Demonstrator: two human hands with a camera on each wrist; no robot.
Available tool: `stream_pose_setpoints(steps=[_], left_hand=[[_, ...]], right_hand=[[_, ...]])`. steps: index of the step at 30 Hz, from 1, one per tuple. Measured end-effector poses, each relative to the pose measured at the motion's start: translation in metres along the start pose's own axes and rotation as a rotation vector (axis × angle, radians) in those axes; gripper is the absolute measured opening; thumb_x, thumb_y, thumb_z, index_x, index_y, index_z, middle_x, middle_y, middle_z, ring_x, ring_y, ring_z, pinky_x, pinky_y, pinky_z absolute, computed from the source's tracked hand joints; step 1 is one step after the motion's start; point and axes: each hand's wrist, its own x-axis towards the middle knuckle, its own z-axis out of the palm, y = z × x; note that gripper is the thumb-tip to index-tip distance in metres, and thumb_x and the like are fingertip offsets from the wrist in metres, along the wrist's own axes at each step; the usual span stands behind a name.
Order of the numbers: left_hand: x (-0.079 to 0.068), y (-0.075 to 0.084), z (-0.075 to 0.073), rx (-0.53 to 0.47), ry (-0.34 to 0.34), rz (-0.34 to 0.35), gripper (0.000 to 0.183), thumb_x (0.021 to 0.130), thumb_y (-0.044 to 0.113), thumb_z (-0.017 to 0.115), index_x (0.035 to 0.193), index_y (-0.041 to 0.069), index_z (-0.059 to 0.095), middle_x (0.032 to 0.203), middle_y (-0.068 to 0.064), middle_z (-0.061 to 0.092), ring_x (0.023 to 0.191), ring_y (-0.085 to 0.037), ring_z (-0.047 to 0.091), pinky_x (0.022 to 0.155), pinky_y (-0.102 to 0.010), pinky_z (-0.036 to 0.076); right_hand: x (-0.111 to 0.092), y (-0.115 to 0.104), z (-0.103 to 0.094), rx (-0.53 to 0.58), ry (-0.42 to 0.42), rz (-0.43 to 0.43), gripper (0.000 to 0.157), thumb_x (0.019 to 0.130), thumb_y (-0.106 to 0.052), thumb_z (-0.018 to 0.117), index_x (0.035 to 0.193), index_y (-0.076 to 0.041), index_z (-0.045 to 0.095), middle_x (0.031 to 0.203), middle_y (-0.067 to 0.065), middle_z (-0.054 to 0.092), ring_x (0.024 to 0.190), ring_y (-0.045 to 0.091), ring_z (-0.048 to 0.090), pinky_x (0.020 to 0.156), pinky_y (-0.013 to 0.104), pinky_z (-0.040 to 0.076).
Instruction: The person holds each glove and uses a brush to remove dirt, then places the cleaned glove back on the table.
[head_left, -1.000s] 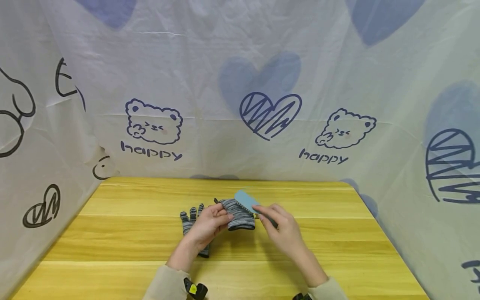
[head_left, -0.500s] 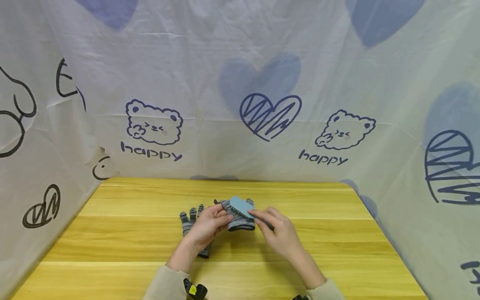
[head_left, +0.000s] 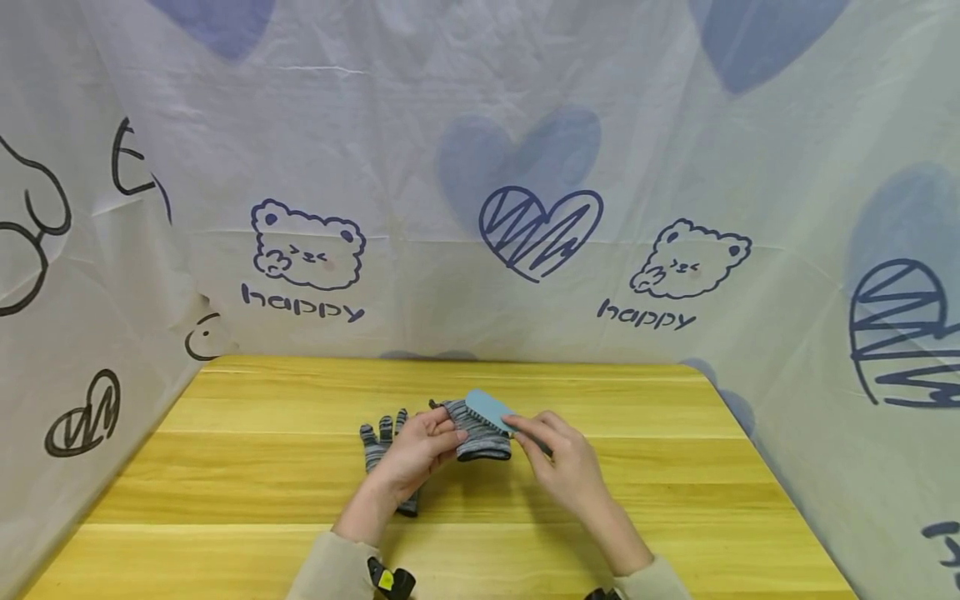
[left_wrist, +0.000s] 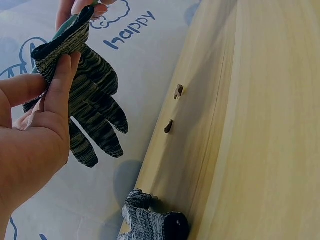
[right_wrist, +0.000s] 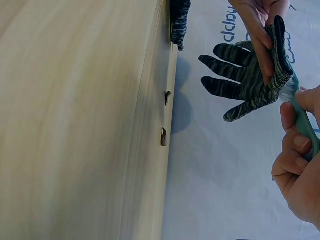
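Observation:
Between its thumb and fingers my left hand (head_left: 416, 454) grips a grey-and-black knit glove (head_left: 477, 442), lifted above the table. The glove's fingers hang down in the left wrist view, and the black cuff edge faces me. A blue-green brush (head_left: 487, 409) is held by its handle in my right hand (head_left: 566, 467), index finger laid along it. White bristles (right_wrist: 287, 92) meet the glove near its cuff in the right wrist view. A second matching glove (head_left: 373, 454) lies on the table behind my left forearm, partly hidden.
The wooden table (head_left: 645, 517) has light yellow grain. Two small brown pieces, one upper (left_wrist: 178, 92) and one lower (left_wrist: 168, 126), lie near its far edge in the left wrist view. A printed white cloth (head_left: 420, 275) hangs behind and at both sides.
The brush slid down and left over the glove, then back a little up and right, with my right hand moving along. The left hand and both gloves stay nearly still.

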Motion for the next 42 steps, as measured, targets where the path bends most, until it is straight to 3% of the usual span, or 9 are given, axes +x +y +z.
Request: stream_pose_setpoints(steps=[5,11,19,28,34,37,42], left_hand=[[0.001,-0.001,0.0,-0.008,-0.001,-0.005,0.02,0.105,-0.001,0.055,0.1,0.01,0.039,0.078,0.003,0.034,0.066,-0.008,0.034,0.063,-0.023,0.038],[0.001,-0.001,0.0,-0.009,-0.008,0.009,0.029,0.105,0.0,0.055,0.091,0.011,0.032,0.077,0.003,0.031,0.066,-0.008,0.031,0.064,-0.025,0.033],[-0.003,0.002,0.0,0.002,0.013,0.012,0.032,0.105,-0.002,0.055,0.088,0.01,0.03,0.074,0.002,0.027,0.064,-0.01,0.028,0.063,-0.027,0.028],[-0.008,0.008,-0.005,0.085,0.004,0.057,0.027,0.105,0.001,0.058,0.092,0.009,0.035,0.075,0.001,0.028,0.065,-0.011,0.028,0.065,-0.034,0.025],[-0.016,0.017,-0.017,0.101,0.004,0.096,0.027,0.105,0.0,0.056,0.092,0.009,0.034,0.076,0.002,0.028,0.066,-0.011,0.027,0.063,-0.031,0.026],[-0.022,0.022,-0.027,0.103,0.019,0.117,0.032,0.104,-0.003,0.055,0.088,0.009,0.03,0.076,0.002,0.027,0.066,-0.012,0.028,0.063,-0.03,0.026],[-0.033,0.025,-0.049,0.128,0.052,0.111,0.029,0.102,-0.006,0.055,0.089,0.009,0.034,0.077,0.003,0.034,0.069,-0.008,0.036,0.062,-0.023,0.035]], right_hand=[[0.0,0.0,0.0,-0.002,0.008,0.005,0.032,0.094,-0.005,0.075,0.124,-0.018,0.077,0.096,-0.004,0.068,0.071,0.003,0.053,0.057,0.02,0.049],[0.0,0.004,-0.001,-0.01,0.047,-0.006,0.032,0.093,-0.002,0.076,0.122,-0.016,0.078,0.094,-0.002,0.069,0.069,0.004,0.053,0.056,0.021,0.049],[-0.001,0.009,-0.008,-0.03,0.112,0.017,0.032,0.095,-0.002,0.074,0.124,-0.015,0.077,0.091,0.0,0.068,0.06,0.001,0.041,0.048,0.019,0.038],[0.002,0.011,-0.021,0.002,0.168,0.042,0.031,0.095,-0.002,0.073,0.124,-0.011,0.076,0.1,0.007,0.072,0.071,0.009,0.056,0.055,0.026,0.049],[-0.002,0.018,-0.035,0.02,0.128,0.101,0.035,0.097,-0.001,0.07,0.131,-0.009,0.072,0.106,0.008,0.071,0.075,0.012,0.056,0.059,0.025,0.048],[-0.006,0.024,-0.043,0.007,0.077,0.155,0.042,0.097,0.001,0.069,0.137,-0.01,0.068,0.11,0.009,0.069,0.079,0.015,0.056,0.064,0.028,0.049],[-0.013,0.032,-0.054,-0.018,-0.04,0.278,0.049,0.099,0.003,0.064,0.147,-0.008,0.059,0.114,0.011,0.065,0.086,0.019,0.056,0.073,0.035,0.05]])
